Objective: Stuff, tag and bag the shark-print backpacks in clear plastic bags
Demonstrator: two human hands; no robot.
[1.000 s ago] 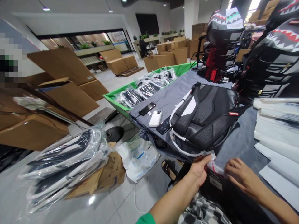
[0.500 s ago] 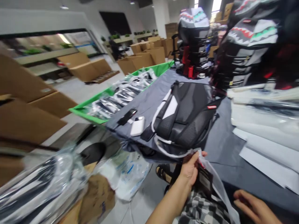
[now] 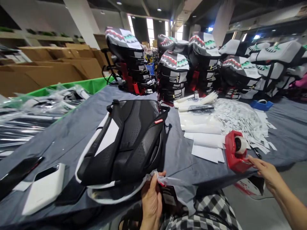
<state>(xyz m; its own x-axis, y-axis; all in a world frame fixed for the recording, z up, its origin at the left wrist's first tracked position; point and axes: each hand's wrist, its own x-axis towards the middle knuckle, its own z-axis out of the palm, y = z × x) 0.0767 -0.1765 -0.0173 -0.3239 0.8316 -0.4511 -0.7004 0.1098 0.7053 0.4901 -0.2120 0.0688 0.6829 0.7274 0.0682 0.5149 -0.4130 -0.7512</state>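
Note:
My left hand (image 3: 151, 201) grips the edge of a clear plastic bag (image 3: 178, 191) at the near table edge. The bag's mouth is around the bottom of a black backpack (image 3: 122, 143) with white trim, and a dark hang tag (image 3: 169, 195) shows beside my thumb. My right hand (image 3: 267, 172) is off to the right, its fingers extended and holding nothing, right by a red tape dispenser (image 3: 236, 151). A white power bank (image 3: 44, 188) and a black phone (image 3: 18, 174) lie at the left.
The grey-covered table (image 3: 189, 163) holds white sheets (image 3: 201, 127), paper scraps (image 3: 240, 119) and a blue dispenser (image 3: 261, 105). Stacked shark-mouth backpacks (image 3: 172, 73) stand behind. A green-lined bin (image 3: 72, 84) of bagged items is at the left.
My view has swung right, showing more of the table. My right hand has left the bag and moved right to the red dispenser. My left hand keeps hold of the bag.

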